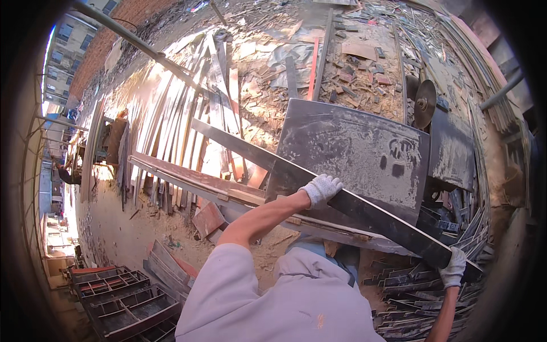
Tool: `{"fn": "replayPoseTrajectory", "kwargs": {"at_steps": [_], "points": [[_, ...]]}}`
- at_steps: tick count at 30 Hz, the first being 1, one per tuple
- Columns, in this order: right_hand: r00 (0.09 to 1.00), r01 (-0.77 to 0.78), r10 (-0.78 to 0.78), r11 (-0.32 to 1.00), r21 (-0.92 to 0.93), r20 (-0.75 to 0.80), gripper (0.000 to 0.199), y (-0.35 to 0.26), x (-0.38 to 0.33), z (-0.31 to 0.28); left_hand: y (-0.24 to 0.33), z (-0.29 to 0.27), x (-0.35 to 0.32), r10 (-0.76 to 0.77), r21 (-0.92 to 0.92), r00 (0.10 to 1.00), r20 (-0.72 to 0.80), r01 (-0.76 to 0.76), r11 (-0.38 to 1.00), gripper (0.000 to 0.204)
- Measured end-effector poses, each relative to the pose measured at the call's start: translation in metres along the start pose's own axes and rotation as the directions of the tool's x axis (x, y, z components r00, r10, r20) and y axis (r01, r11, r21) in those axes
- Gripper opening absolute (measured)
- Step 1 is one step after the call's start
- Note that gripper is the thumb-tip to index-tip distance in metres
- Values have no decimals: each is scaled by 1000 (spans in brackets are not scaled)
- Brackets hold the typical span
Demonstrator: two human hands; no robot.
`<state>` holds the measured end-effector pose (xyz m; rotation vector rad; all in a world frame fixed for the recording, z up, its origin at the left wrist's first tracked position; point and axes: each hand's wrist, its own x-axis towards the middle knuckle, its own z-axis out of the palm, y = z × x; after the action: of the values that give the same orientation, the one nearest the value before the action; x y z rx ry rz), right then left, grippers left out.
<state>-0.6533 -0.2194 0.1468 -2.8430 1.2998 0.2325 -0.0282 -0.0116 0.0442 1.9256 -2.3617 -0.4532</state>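
Note:
A long, narrow dark board (376, 219) with a pale edge lies slantwise across the dusty dark saw table (353, 151). My left hand (322, 189), in a pale knitted work glove, is closed over the board near its middle. At the board's near right end, my gloved right hand (454, 267) grips it. The fingers of both hands are partly hidden. The board's other end reaches left past the table, over a stack of wood strips. Right of the table's far corner stands a round saw blade (424, 104), apart from the board and both hands.
Light wood strips (165, 117) are stacked to the left. Offcuts and sawdust (359, 74) cover the ground beyond the table. Dark strips (421, 296) lie heaped at the lower right. A slatted frame (128, 308) stands lower left. A metal pole (137, 43) crosses the upper left.

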Motion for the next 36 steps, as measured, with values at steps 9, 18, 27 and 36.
{"fn": "replayPoseTrajectory", "kwargs": {"at_steps": [9, 18, 27, 36], "points": [[960, 147, -158, 987, -63, -233, 71, 47, 84, 95, 4, 43, 1, -163, 181, 944, -286, 221, 958, 38], [901, 169, -192, 981, -92, -388, 71, 30, 108, 39, 42, 55, -11, -334, 29, 733, -593, 434, 900, 61], [792, 206, -247, 969, -135, -559, 41, -64, 173, -70, 42, 55, 1, -378, 25, 685, -623, 501, 865, 51], [856, 97, -165, 982, -162, -490, 24, -88, 179, -68, 47, 65, -4, -391, 42, 693, -605, 518, 854, 50]]}}
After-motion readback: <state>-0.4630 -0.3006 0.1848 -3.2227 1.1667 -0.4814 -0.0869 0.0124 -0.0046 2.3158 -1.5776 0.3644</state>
